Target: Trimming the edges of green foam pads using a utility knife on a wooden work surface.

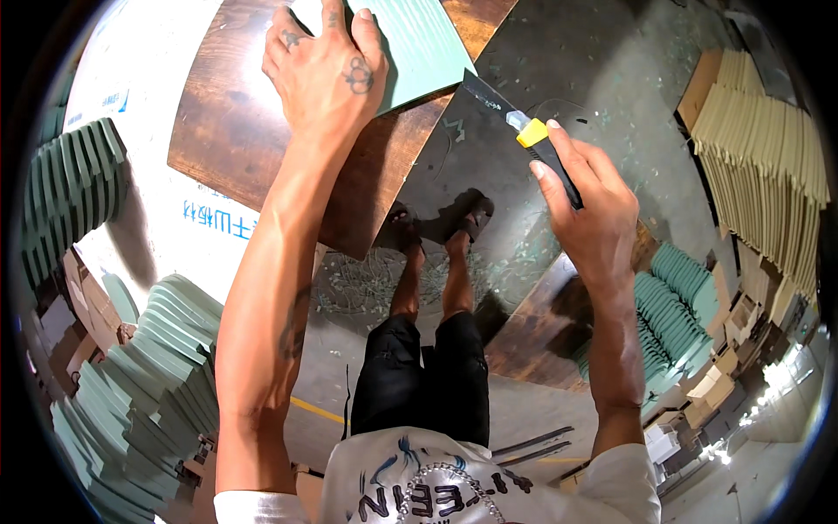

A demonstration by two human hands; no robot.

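Observation:
My left hand point(327, 79) lies with its fingers apart, pressing down on a pale green foam-like sheet point(423, 52). Under the sheet is a brown wood-grain board point(231, 105) on a white tabletop point(153, 166). In my right hand point(594, 196) is a utility knife point(543, 150) with a black and yellow handle. Its long dark blade is extended and points up and left. The blade's tip is at the sheet's near right corner; whether it touches the sheet, I cannot tell. The ends of my left fingers are cut off by the picture's top edge.
Stacks of green pieces point(161, 349) stand at the left, and more green pieces point(672, 301) are at the right. A tall stack of cream-coloured sheets point(759, 162) rises at the far right. Green scraps point(367, 284) litter the floor around my feet. Another brown board point(550, 327) lies at lower right.

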